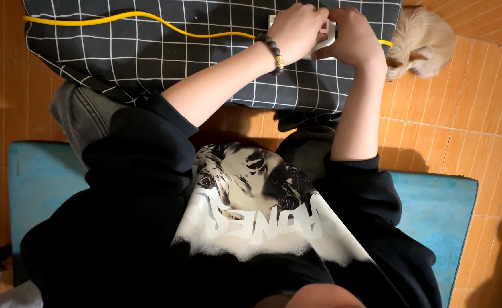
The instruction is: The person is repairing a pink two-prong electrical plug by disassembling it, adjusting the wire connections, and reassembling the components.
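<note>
White box [325, 35] (mostly hidden), yellow-corded

Mostly hidden: white box under both hands
We see only bits of the white box [326, 35] btwn left hand [298, 29] & right hand [351, 39]; yellow cable [148, 17] ends covered; checked cloth [148, 63] cut off at top.

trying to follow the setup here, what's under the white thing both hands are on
The white object lies on a black cloth with a white grid, with a yellow cable running to it. Both the left hand and right hand cover most of it, hiding its underside.
</note>
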